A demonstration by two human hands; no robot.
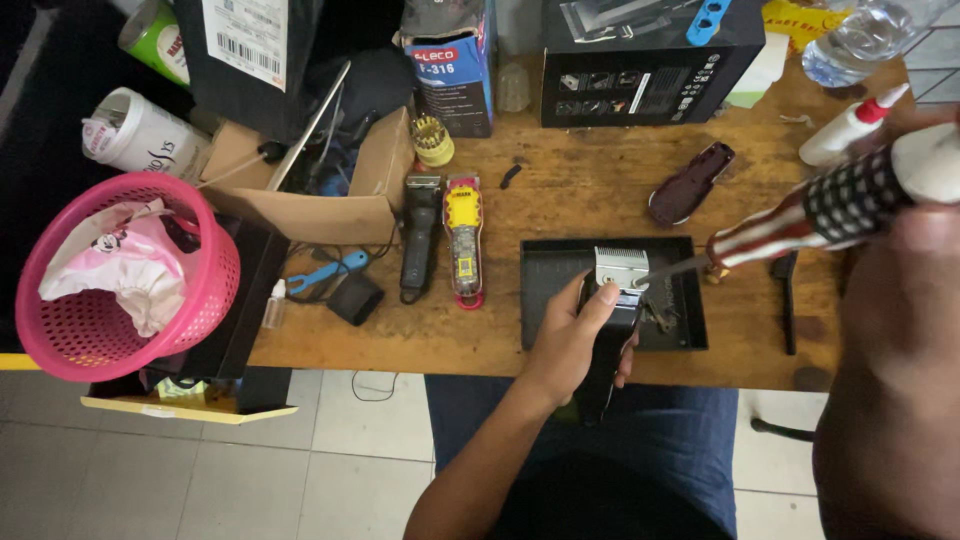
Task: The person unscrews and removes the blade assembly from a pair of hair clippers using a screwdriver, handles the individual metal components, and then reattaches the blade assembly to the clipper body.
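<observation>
Gripping a black clipper (pixel 608 340), silver-bladed, and a patterned screwdriver (pixel 800 215): both hands closed.

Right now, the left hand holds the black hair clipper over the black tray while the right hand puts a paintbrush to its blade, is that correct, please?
Not quite: the right hand holds a screwdriver, not a paintbrush, to the blade. The head view shows its metal tip at the blade. The left hand does hold the black hair clipper over the black tray.

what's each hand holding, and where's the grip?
Left hand holds the black clipper around its body, below the blade. Right hand grips the screwdriver by its patterned handle, tip at the blade.
</observation>
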